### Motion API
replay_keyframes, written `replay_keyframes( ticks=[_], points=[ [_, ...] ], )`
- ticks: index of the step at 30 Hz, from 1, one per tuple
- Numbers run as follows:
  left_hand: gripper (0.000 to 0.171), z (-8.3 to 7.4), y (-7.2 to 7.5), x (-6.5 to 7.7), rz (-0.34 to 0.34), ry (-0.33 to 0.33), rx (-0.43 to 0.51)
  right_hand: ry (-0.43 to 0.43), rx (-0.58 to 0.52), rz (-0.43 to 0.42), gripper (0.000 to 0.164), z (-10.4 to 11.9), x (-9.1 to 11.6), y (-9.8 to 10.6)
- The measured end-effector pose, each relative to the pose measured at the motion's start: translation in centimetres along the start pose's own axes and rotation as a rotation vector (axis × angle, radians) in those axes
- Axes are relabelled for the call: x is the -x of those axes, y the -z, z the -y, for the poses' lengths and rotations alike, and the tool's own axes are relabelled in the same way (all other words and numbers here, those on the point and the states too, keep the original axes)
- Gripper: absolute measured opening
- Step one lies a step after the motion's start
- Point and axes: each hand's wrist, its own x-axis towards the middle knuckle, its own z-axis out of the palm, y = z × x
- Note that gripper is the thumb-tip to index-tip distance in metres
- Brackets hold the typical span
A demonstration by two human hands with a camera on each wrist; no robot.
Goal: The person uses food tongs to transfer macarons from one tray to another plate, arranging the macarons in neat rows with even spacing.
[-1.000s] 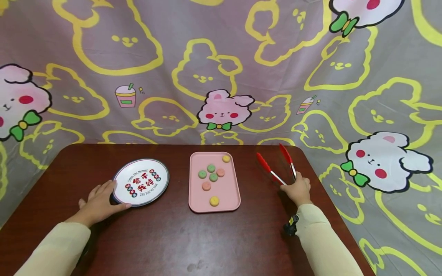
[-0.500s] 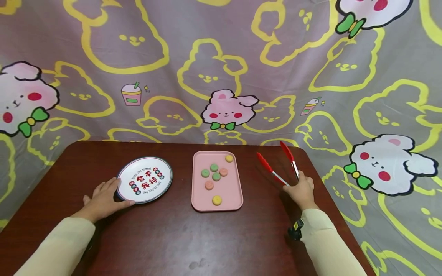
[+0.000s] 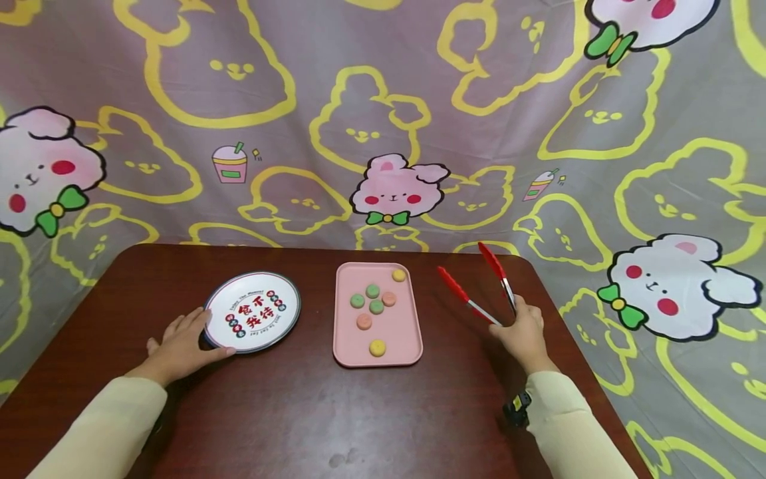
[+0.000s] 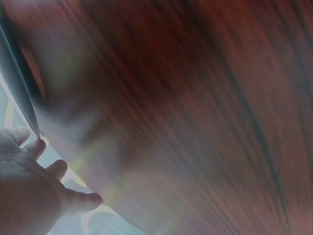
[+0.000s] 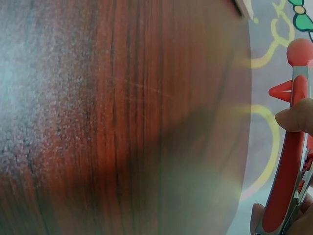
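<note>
My left hand (image 3: 179,349) is at the left rim of a round white plate (image 3: 272,293) with red lettering and a dark blue edge. Its fingers are spread at that rim, and the thumb points along the near edge. In the left wrist view, loosely extended fingers (image 4: 57,169) meet the plate's edge (image 4: 19,93). My right hand (image 3: 526,332) grips red-tipped metal tongs (image 3: 469,299), which stand spread with nothing between their tips. The right wrist view has the thumb (image 5: 296,116) pressed on the red handle (image 5: 286,181).
Between the hands lies a pink rectangular tray (image 3: 347,352) with several small round green, pink and yellow pieces that look like macarons. Everything is on a dark brown wooden table (image 3: 287,412). A patterned curtain (image 3: 287,133) hangs behind it and along the right side.
The head view has shifted, so the plate and tray sit slightly further right in it. Against them, the tongs' tips have swung a little left. The left hand stays at the plate's rim.
</note>
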Motion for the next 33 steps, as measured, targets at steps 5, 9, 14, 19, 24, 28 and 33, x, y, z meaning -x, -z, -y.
replay_keyframes(
  ticks=[5, 9, 14, 19, 24, 28, 33],
  points=[
    [0.119, 0.0, -0.1, -0.1, -0.017, -0.022, 0.004, 0.018, 0.005, 0.017, 0.081, 0.5, 0.4, 0.3],
    [0.118, 0.0, 0.0, -0.1, -0.021, -0.026, 0.002, 0.025, 0.008, 0.042, 0.082, 0.9, 0.8, 0.6],
    [0.119, 0.0, -0.1, 0.0, -0.018, -0.025, 0.003, 0.042, 0.017, 0.048, 0.082, 1.6, 1.4, 0.9],
    [0.119, 0.1, -0.1, 0.0, -0.016, -0.019, 0.005, 0.072, 0.034, 0.046, 0.081, 2.2, 1.8, 1.1],
    [0.119, -0.2, 0.1, 0.1, -0.009, -0.011, 0.009, 0.099, 0.042, 0.060, 0.083, 2.5, 2.0, 1.2],
    [0.117, -0.3, 0.2, 0.2, -0.007, -0.011, 0.003, 0.126, 0.047, 0.075, 0.085, 2.7, 2.2, 1.2],
    [0.116, -0.2, 0.2, 0.1, -0.005, -0.017, -0.002, 0.149, 0.053, 0.087, 0.083, 3.0, 2.4, 1.1]
  ],
)
